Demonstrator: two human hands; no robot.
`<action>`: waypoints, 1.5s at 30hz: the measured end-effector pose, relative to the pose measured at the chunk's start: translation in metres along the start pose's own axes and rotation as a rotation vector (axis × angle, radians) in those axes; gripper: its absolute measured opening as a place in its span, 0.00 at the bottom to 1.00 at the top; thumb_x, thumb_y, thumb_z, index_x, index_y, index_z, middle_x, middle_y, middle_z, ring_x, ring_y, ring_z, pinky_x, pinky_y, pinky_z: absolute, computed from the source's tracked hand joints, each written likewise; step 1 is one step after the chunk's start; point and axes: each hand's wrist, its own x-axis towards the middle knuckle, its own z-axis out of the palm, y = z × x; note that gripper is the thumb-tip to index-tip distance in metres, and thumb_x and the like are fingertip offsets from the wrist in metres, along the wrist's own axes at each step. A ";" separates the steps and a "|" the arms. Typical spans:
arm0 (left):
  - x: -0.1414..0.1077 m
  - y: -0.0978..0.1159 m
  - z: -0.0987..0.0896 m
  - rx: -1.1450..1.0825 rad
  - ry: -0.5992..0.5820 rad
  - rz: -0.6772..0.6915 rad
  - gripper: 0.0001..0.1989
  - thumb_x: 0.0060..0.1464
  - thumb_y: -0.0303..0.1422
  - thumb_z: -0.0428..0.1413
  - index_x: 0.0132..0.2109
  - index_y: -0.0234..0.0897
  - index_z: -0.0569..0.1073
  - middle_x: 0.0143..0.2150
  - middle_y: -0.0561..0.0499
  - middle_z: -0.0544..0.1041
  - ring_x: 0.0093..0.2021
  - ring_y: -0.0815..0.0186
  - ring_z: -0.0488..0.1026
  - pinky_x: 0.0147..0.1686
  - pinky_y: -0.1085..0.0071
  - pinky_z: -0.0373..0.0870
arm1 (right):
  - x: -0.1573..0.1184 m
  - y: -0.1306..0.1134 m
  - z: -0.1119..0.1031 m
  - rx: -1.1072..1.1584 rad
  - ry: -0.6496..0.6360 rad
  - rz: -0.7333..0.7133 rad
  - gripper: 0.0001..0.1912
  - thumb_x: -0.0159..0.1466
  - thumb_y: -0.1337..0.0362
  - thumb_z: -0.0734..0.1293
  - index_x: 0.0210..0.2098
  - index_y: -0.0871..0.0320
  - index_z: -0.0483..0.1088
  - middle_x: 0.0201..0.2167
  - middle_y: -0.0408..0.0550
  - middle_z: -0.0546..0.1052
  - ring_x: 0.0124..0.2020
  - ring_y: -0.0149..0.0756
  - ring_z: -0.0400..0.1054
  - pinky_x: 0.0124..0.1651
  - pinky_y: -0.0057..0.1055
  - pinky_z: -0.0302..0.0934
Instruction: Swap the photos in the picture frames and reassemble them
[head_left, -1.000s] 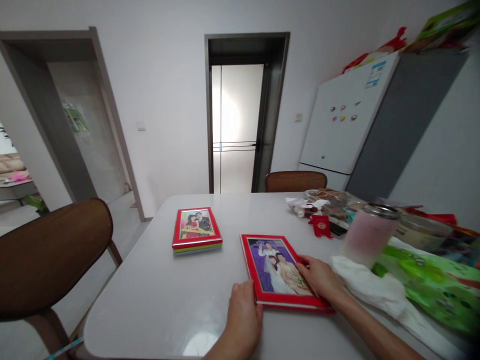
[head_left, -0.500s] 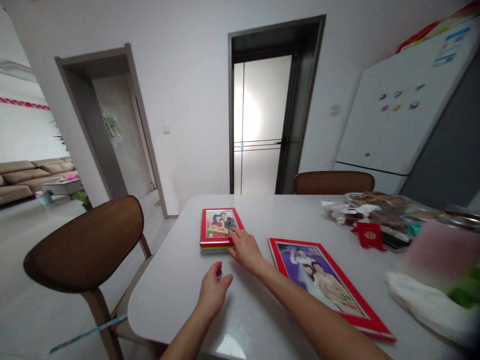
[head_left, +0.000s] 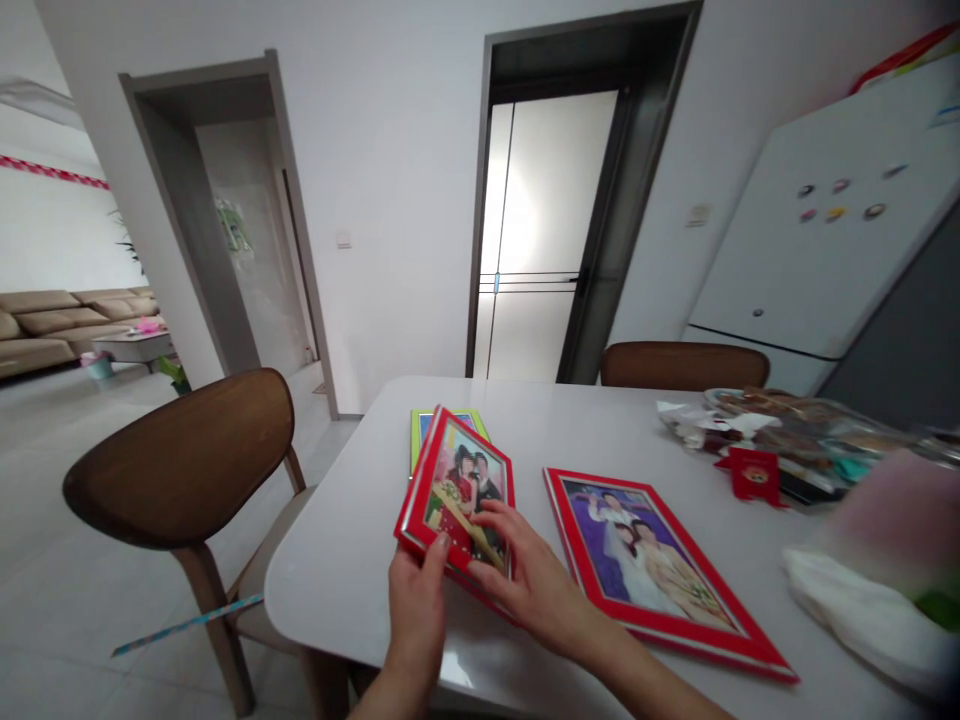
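Note:
A small red photo frame is tilted up above the table, held between both hands. My left hand grips its lower left corner, thumb on the front and fingers underneath. My right hand is closed on its lower right side, fingers lying over the picture. Behind it a yellow-green photo frame lies on the table, mostly hidden by the red one. A larger red photo frame with a wedding picture lies flat to the right of my right hand.
The white table has a rounded left corner. A brown chair stands at the left, another chair at the far side. On the right are a red packet, plastic bags, a pinkish container and a white cloth.
The small red frame has been lifted off the yellow-green one and brought nearer, tilted. My left hand, empty before, now grips it too. The view has shifted slightly.

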 end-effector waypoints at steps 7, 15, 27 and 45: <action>-0.047 0.012 -0.005 0.821 -0.555 0.746 0.25 0.48 0.25 0.47 0.55 0.33 0.58 0.55 0.41 0.63 0.55 0.58 0.58 0.51 0.63 0.60 | -0.024 -0.017 -0.028 0.935 0.128 0.465 0.26 0.55 0.49 0.58 0.49 0.55 0.60 0.41 0.52 0.73 0.40 0.41 0.67 0.40 0.38 0.61; -0.062 -0.030 -0.016 1.242 -0.795 0.840 0.21 0.51 0.29 0.47 0.53 0.35 0.60 0.51 0.41 0.67 0.52 0.58 0.62 0.45 0.65 0.67 | -0.037 0.020 -0.018 0.556 0.010 0.496 0.27 0.48 0.66 0.62 0.49 0.61 0.59 0.36 0.50 0.75 0.35 0.39 0.69 0.39 0.36 0.61; -0.017 -0.022 -0.060 1.347 -0.360 0.292 0.26 0.44 0.26 0.48 0.53 0.23 0.59 0.57 0.34 0.57 0.57 0.56 0.54 0.53 0.57 0.55 | -0.033 0.040 -0.017 -0.476 -0.101 0.250 0.17 0.49 0.69 0.60 0.39 0.61 0.68 0.40 0.56 0.69 0.39 0.40 0.65 0.42 0.33 0.57; -0.015 -0.033 -0.068 1.180 -0.295 0.259 0.25 0.47 0.24 0.43 0.55 0.22 0.56 0.57 0.36 0.58 0.57 0.61 0.54 0.55 0.61 0.53 | -0.013 0.031 0.001 -0.725 -0.077 0.110 0.12 0.57 0.67 0.57 0.38 0.57 0.69 0.38 0.52 0.68 0.38 0.38 0.62 0.38 0.31 0.55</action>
